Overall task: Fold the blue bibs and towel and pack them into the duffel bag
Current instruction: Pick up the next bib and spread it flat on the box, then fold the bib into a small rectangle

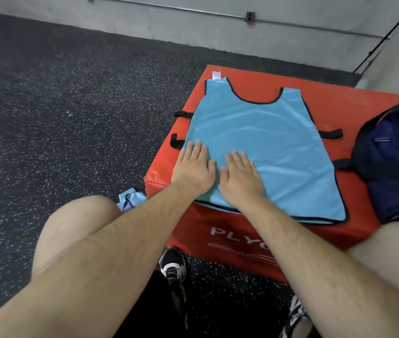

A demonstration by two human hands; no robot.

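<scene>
a person, knees bent, leaned over a red plyo box (242,230) on a dark speckled gym floor (59,106). one blue bib (266,142) lay spread flat on top of the box, its neck opening at the far end and its hem at the near edge. a navy duffel bag (383,162) sat on the right end of the box, just beside the bib. something pale showed at its mouth, too cut off by the frame edge to name. both hands lay on the bib's near left part, side by side and almost touching. the left hand (193,169) and the right hand (241,178) were each flat, fingers straight and slightly spread, palms pressed down and gripping nothing. a crumpled bundle of blue cloth (130,198), apparently more of the bibs, rested on the floor at the box's near left corner. black side straps (331,134) stuck out from the bib, and a small white tag (216,75) stood at one shoulder.

the step in hand looked like smoothing before a first fold, with the task barely begun. the thin, shiny fabric would likely slide on the box's slick cover, so one palm should anchor it while the other sweeps outward to the right, where faint ripples remained. the straps are best tucked inward first. then the black-trimmed side edges should be matched before each crease is pressed, giving a packet narrow enough for the bag.
</scene>
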